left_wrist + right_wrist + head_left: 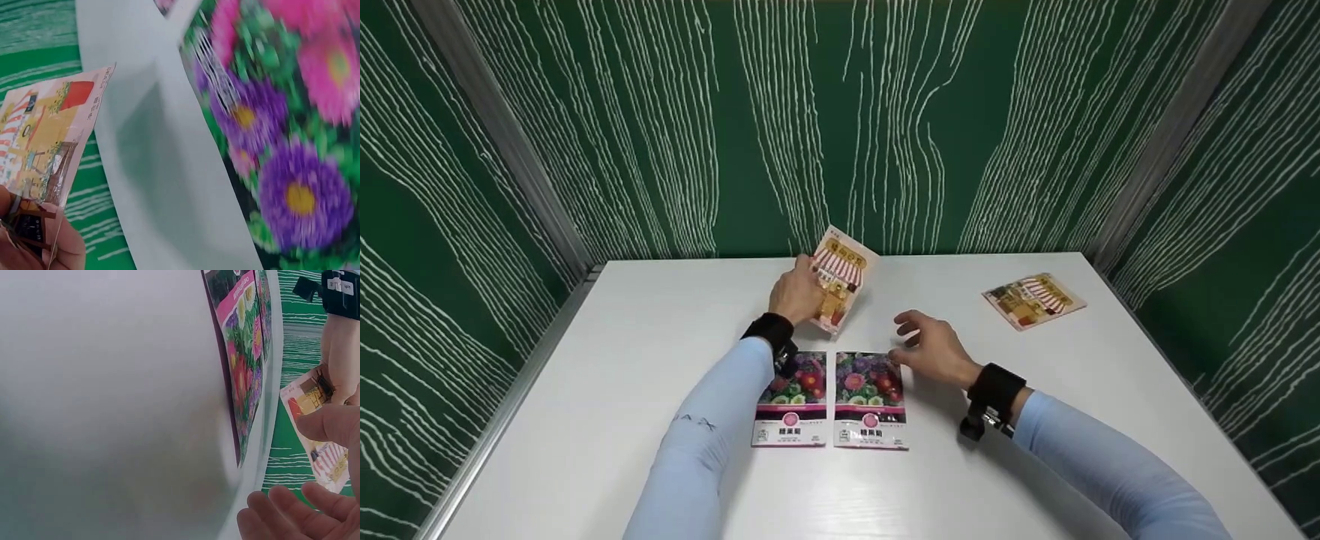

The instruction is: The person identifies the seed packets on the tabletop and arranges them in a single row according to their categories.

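Observation:
My left hand (796, 291) pinches a cream-and-orange packet (846, 274) by its left edge, printed with a striped awning and shop front. The packet is tilted above the table, and thumb and fingers (68, 244) show at its edge in the left wrist view. Two flower seed packets lie side by side near me, a left one (791, 424), partly hidden by the left wrist, and a right one (871, 412). By the upper right corner of the right seed packet is my right hand (939, 352), its fingers loosely bent around nothing.
Another awning-printed packet (1033, 301) lies at the back right of the white table (622, 420). Green walls (870, 150) with white wavy lines stand behind and at both sides. Each wrist wears a black strap (996, 394) with a small camera.

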Tool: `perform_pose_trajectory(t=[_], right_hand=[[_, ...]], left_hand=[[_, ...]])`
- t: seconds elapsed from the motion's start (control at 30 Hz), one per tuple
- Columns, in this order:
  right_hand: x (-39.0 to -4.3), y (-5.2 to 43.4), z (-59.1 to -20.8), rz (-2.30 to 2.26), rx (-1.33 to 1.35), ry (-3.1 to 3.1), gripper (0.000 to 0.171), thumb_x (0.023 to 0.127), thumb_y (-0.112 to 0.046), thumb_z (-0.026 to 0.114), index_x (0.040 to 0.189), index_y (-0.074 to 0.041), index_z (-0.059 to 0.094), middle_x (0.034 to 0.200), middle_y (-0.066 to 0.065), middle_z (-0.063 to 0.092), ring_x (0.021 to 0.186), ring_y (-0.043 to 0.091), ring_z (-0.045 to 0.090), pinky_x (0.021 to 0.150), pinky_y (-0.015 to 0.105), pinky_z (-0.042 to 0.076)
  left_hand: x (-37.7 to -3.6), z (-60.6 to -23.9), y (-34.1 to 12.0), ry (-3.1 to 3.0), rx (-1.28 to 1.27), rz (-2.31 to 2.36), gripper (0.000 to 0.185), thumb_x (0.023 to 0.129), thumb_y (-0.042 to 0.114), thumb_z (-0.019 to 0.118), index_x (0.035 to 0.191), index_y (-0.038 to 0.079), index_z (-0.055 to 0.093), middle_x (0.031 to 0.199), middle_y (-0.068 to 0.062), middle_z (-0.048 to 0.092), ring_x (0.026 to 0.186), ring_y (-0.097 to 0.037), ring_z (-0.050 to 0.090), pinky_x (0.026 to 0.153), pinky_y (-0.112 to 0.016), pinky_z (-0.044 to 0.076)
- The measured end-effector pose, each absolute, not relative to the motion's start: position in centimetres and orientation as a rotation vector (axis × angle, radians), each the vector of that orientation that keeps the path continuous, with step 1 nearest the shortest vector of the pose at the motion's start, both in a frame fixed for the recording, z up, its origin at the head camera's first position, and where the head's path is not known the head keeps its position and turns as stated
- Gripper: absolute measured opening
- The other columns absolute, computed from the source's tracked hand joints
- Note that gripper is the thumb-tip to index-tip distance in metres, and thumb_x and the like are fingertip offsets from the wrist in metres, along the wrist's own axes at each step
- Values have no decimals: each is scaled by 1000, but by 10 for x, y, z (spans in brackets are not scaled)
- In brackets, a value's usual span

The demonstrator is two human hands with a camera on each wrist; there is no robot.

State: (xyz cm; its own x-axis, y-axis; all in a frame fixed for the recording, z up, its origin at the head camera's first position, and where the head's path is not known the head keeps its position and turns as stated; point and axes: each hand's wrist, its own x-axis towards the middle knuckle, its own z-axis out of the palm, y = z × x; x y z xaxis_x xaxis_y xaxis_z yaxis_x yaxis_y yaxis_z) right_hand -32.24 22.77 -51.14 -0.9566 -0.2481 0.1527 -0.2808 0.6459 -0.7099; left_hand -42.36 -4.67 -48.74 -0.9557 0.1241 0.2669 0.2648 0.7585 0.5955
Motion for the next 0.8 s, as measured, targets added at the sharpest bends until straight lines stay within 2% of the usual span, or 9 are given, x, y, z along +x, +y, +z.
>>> perform_pose_trajectory(t=[0.1,0.23,0.33,0.47,0.67,0.8], right_hand=[[-324,228,-512,1291,430,-2792,63,93,-18,87,146,4,62,134,29,76,115,44,80,103,59,64],[-326,228,-510,1388,379,-2773,67,94,-19,87,150,3,58,140,32,72,119,45,79,105,58,63],[-328,227,-508,1482,328,-2754,69,96,-20,86,154,1,54,145,33,68,122,46,78,99,51,67],[-330,225,-507,1620,259,-2732,74,97,-20,86,159,-1,50,151,33,64,126,44,76,89,40,69],[-328,225,-504,1745,196,-2718,80,100,-22,84,165,-1,43,155,33,61,129,43,74,98,49,68],[-329,226,-503,1830,137,-2686,81,102,-20,83,166,2,40,155,33,61,125,38,75,101,48,68]], left_hand=[[-421,-487,-42,-2746,-286,-1105,32,113,12,54,144,4,56,107,-22,80,89,-37,75,75,-42,47],[-414,-487,-36,-2718,-308,-1187,27,113,12,52,138,4,56,107,-24,80,87,-34,72,74,-41,47],[-407,-486,-32,-2705,-340,-1217,19,114,13,51,131,5,55,103,-22,77,82,-28,67,70,-37,46],[-398,-486,-29,-2716,-363,-1259,17,115,13,48,130,6,52,99,-19,73,75,-21,58,67,-32,41],[-389,-485,-21,-2722,-389,-1290,23,116,11,47,137,4,51,106,-21,75,76,-20,55,69,-32,39],[-383,-482,-15,-2717,-425,-1330,25,114,9,45,138,3,50,117,-22,75,84,-22,63,72,-31,42]])
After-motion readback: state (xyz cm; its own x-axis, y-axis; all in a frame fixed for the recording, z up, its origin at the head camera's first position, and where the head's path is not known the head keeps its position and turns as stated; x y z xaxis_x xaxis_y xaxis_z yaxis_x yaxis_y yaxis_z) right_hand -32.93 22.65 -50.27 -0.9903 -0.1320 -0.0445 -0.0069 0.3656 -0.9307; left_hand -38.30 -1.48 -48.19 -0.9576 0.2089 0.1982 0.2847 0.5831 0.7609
